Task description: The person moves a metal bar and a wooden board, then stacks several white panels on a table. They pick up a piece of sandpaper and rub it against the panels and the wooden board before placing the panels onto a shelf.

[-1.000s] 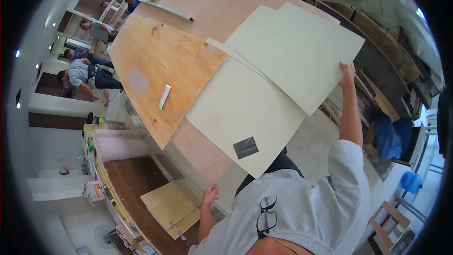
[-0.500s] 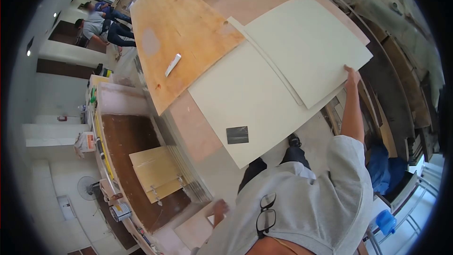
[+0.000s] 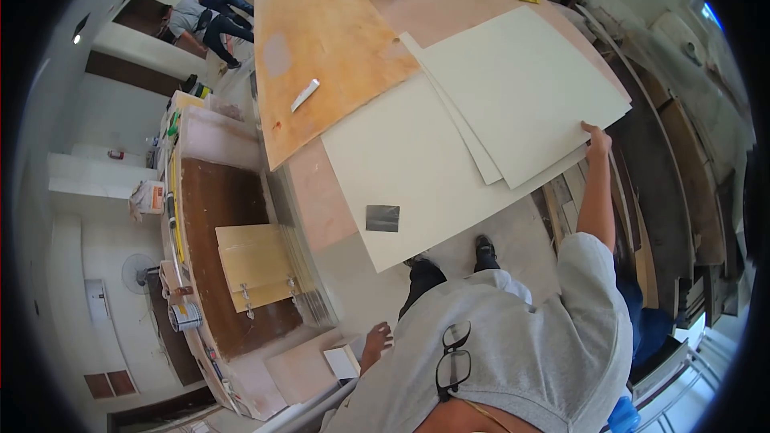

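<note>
Smooth, matt off-white panel (image 3: 521, 84)

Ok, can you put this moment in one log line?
right hand: holding edge of top pale panel | left hand: apart from panels | dark rectangle: on lower pale panel

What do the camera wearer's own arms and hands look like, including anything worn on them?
A loose, plain grey short sleeve leaves the right forearm bare. Neither the right hand nor the left hand wears a glove. The left sleeve's edge cannot be made out.
</note>
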Demonstrator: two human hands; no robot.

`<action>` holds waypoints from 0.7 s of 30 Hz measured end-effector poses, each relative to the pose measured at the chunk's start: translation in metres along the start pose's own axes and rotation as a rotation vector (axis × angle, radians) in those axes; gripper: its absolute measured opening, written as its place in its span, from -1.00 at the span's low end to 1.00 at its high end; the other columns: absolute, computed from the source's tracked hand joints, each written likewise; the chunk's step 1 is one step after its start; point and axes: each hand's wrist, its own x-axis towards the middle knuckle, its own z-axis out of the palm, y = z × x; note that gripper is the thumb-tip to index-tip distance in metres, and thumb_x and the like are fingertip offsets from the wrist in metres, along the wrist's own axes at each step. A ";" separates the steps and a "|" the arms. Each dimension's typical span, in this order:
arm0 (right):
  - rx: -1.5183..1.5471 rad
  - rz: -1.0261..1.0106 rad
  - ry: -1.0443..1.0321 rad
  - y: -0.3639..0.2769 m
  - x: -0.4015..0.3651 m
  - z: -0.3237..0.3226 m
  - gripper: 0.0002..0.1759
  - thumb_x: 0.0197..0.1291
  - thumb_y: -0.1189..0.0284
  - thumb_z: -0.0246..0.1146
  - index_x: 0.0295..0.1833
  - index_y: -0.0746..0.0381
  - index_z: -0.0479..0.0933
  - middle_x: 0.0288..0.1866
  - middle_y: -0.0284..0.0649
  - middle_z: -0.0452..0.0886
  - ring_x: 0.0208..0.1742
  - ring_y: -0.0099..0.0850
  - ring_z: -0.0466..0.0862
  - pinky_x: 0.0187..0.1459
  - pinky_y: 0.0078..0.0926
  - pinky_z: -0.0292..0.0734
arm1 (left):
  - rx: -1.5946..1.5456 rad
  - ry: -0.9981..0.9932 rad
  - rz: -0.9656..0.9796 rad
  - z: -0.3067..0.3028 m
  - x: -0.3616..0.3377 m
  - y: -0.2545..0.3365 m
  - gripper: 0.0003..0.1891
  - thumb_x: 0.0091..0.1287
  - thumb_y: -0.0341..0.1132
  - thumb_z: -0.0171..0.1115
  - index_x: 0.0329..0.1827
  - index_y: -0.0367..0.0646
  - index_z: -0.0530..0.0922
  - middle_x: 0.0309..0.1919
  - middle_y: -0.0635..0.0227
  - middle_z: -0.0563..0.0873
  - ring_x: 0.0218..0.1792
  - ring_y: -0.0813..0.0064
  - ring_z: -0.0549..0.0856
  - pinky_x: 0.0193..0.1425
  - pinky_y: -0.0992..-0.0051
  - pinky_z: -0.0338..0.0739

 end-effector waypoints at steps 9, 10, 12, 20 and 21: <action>0.372 -0.410 -0.314 -0.033 -0.071 0.016 -0.45 0.15 0.58 0.38 0.29 0.35 0.46 0.15 -0.14 0.63 0.14 -0.37 0.63 0.12 -0.37 0.54 | -0.102 0.102 -0.232 0.010 -0.016 0.089 -0.44 0.44 -0.11 0.22 0.45 -0.11 0.42 0.05 0.23 0.68 -0.03 0.32 0.68 0.04 0.22 0.62; 0.447 -0.248 -0.341 -0.026 -0.077 0.022 -0.45 0.15 0.57 0.38 0.28 0.33 0.46 0.17 -0.15 0.62 0.15 -0.36 0.63 0.12 -0.37 0.54 | -0.107 0.080 -0.221 0.010 -0.008 0.076 -0.44 0.43 -0.11 0.22 0.44 -0.11 0.43 0.06 0.22 0.68 -0.03 0.32 0.68 0.04 0.21 0.62; 0.587 0.085 -0.387 -0.008 -0.087 0.027 -0.46 0.15 0.55 0.40 0.27 0.31 0.47 0.19 -0.16 0.60 0.18 -0.34 0.61 0.14 -0.37 0.55 | -0.034 0.028 -0.168 0.010 0.001 0.063 -0.44 0.43 -0.11 0.22 0.44 -0.12 0.43 0.06 0.21 0.68 -0.03 0.32 0.68 0.04 0.21 0.62; 0.162 -0.031 -0.401 0.014 -0.072 -0.011 -0.49 0.13 0.46 0.43 0.21 0.24 0.51 0.09 -0.18 0.61 0.15 -0.24 0.61 0.09 -0.11 0.59 | -0.083 0.086 -0.249 0.009 -0.014 0.076 -0.46 0.45 -0.11 0.22 0.43 -0.13 0.43 0.09 0.19 0.67 -0.03 0.33 0.68 0.03 0.20 0.62; 0.125 -0.108 -0.400 0.017 -0.070 -0.023 -0.49 0.14 0.46 0.43 0.22 0.25 0.51 0.10 -0.18 0.60 0.15 -0.24 0.61 0.09 -0.11 0.59 | -0.090 0.086 -0.256 0.009 -0.015 0.072 -0.47 0.46 -0.11 0.22 0.43 -0.13 0.44 0.09 0.19 0.68 -0.03 0.34 0.68 0.03 0.20 0.63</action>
